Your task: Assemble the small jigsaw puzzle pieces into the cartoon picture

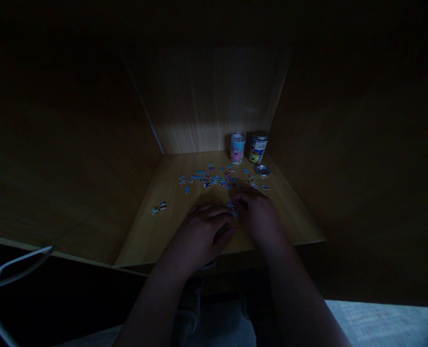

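Jigsaw puzzle pieces (215, 180) lie scattered over the middle of the wooden surface. A small group of puzzle pieces (232, 208) sits between my two hands, partly covered by fingers. My right hand (255, 209) is closed, its fingertips pinched at the edge of that group on a puzzle piece that is mostly hidden. Just left of the group, my left hand (208, 229) rests low over the surface with its thumb apart from the fingers; nothing shows in it. Off to the left lie a couple of separate puzzle pieces (159, 207).
At the back right stand a clear-topped cartoon can (237, 148) and a second can (258, 146) with a metal lid. A round metal lid (262, 170) lies before them. Wooden panels enclose the surface (145, 241) on three sides. A white cable (4, 266) hangs at lower left.
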Demonstrator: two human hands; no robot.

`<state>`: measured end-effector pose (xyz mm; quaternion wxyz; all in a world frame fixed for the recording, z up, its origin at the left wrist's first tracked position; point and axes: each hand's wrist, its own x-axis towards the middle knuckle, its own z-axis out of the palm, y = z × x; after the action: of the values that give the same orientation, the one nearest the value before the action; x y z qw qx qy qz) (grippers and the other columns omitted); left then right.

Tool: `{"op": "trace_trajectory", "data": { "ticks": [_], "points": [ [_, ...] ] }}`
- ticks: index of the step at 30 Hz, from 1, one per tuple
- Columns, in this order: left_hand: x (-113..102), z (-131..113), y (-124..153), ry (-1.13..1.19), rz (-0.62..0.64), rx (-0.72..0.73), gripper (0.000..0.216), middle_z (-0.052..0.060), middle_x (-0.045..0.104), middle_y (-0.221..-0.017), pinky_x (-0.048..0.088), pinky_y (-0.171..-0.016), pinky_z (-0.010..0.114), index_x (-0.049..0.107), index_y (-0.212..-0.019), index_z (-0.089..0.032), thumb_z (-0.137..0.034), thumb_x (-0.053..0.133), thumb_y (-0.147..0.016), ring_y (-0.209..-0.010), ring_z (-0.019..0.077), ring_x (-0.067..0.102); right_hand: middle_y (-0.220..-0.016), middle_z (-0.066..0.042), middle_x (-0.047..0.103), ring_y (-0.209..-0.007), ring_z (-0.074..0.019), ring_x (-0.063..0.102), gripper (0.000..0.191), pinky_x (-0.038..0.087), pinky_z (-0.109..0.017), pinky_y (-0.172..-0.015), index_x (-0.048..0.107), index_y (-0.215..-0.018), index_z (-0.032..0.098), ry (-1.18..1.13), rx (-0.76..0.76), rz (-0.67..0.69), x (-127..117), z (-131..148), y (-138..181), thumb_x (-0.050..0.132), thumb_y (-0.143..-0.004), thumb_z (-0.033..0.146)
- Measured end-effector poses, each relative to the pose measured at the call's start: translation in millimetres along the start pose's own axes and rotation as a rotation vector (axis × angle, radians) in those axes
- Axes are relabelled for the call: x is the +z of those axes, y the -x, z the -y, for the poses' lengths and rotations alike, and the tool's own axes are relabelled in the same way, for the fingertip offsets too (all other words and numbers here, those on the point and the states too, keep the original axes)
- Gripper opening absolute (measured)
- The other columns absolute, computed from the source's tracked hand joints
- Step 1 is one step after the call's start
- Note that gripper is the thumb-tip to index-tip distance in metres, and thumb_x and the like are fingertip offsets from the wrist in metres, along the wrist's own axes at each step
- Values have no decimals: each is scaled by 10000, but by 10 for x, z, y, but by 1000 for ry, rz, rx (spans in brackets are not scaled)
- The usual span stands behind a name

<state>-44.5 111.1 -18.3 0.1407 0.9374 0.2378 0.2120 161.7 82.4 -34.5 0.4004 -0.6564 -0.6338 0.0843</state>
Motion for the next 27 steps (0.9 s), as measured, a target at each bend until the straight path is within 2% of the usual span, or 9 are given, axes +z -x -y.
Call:
{"op": "trace_trajectory", "data": {
  "ticks": [4, 10, 14, 17, 20, 23, 25, 27],
  "points": [
    [11, 10, 15, -8, -11, 18, 218, 27, 796, -1362, 539, -1140, 525, 751, -1301, -276, -281, 695, -1090, -1267, 278, 720, -1096, -74, 841, -966, -237, 789, 197, 573, -341, -880, 831, -1067, 242, -63, 112, -135, -47, -26, 27, 639, -1057, 199],
    [2, 29, 39, 18, -106, 20, 328, 48, 764, -1414, 547, -1112, 522, 703, -1380, -288, -261, 751, -1057, -1297, 287, 695, -1152, -92, 847, -1025, -262, 802, 224, 579, -373, -918, 828, -1129, 226, -98, 208, -193, -66, -81, 44, 621, -1046, 251],
    [-74, 66, 60, 79, -263, -15, 195, 51, 783, -1215, 569, -1007, 459, 724, -1224, -250, -157, 684, -1056, -1128, 252, 708, -1180, -96, 847, -1031, -261, 801, 237, 584, -368, -903, 821, -1169, 220, -105, 246, -213, -162, -199, 56, 636, -1040, 292],
    [-116, 111, 70, 86, -339, -70, 267, 45, 765, -1066, 574, -938, 437, 726, -1135, -232, -49, 578, -1009, -1025, 245, 698, -1184, -109, 830, -1004, -267, 778, 243, 573, -381, -904, 826, -1169, 213, 21, 200, -197, -278, -311, 66, 644, -1015, 259],
    [-129, 118, 57, 98, -368, -97, 335, 38, 759, -1006, 583, -914, 430, 735, -1079, -231, -3, 518, -962, -993, 240, 698, -1208, -144, 802, -1060, -307, 734, 260, 555, -417, -942, 834, -1166, 201, 199, 134, -203, -340, -360, 72, 635, -1000, 213],
    [-164, -19, 41, 232, -403, -118, 285, 33, 767, -994, 608, -888, 406, 753, -1044, -238, -51, 542, -1006, -978, 222, 716, -1176, -173, 787, -1068, -335, 694, 251, 536, -456, -984, 834, -1166, 184, 314, 90, -199, -307, -328, 74, 628, -1030, 232],
    [-229, -213, 64, 415, -416, -124, 200, 42, 782, -1016, 635, -865, 394, 760, -1046, -246, -168, 580, -1085, -982, 215, 737, -1146, -174, 782, -1045, -333, 682, 255, 531, -467, -993, 830, -1169, 180, 341, 57, -177, -258, -295, 74, 613, -1049, 240],
    [-327, -451, 138, 605, -411, -89, 203, 62, 791, -1115, 662, -928, 434, 752, -1148, -266, -271, 549, -1142, -1061, 229, 755, -1131, -173, 777, -1036, -331, 675, 258, 534, -472, -988, 829, -1159, 179, 352, 38, -164, -215, -283, 73, 601, -1062, 251]
  ]
}}
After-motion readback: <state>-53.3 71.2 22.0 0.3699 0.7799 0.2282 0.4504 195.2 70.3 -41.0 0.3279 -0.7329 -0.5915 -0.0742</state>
